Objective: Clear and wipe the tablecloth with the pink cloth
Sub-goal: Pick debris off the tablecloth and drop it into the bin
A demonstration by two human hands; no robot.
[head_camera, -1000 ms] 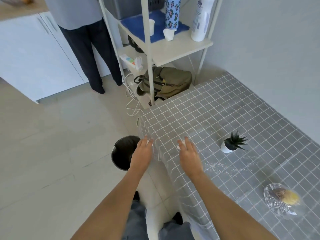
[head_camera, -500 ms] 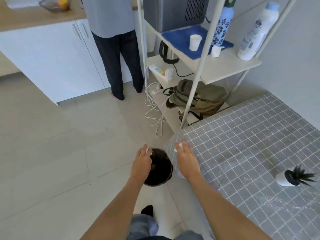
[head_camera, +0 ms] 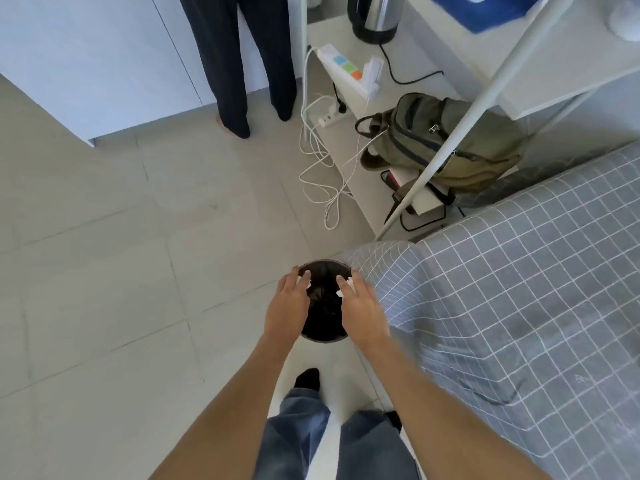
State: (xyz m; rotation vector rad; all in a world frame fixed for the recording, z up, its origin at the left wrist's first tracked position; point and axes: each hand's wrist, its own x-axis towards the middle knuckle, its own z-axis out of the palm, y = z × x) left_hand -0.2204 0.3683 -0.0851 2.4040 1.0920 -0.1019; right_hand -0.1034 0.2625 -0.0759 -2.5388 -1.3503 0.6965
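Both my hands hover over a round black bin (head_camera: pixel 325 271) on the floor beside the table corner. My left hand (head_camera: pixel 286 308) is palm down with a small white scrap (head_camera: pixel 307 283) showing under its fingertips. My right hand (head_camera: pixel 363 311) likewise covers white scraps (head_camera: pixel 346 289) at its fingertips. The grey checked tablecloth (head_camera: pixel 526 296) drapes the table at the right; its corner hangs next to the bin. No pink cloth is in view.
A person's dark-trousered legs (head_camera: pixel 239 64) stand by white cabinets at the top. A white shelf rack (head_camera: pixel 460 109) holds a kettle (head_camera: pixel 375 15), a power strip (head_camera: pixel 346 65) and an olive backpack (head_camera: pixel 446 140). White cables (head_camera: pixel 322 174) trail on the tile floor.
My hands have moved left off the tablecloth's edge and now sit over the black bin, still carrying the white scraps. The view has swung left and down; the plant and glass dish have left the frame.
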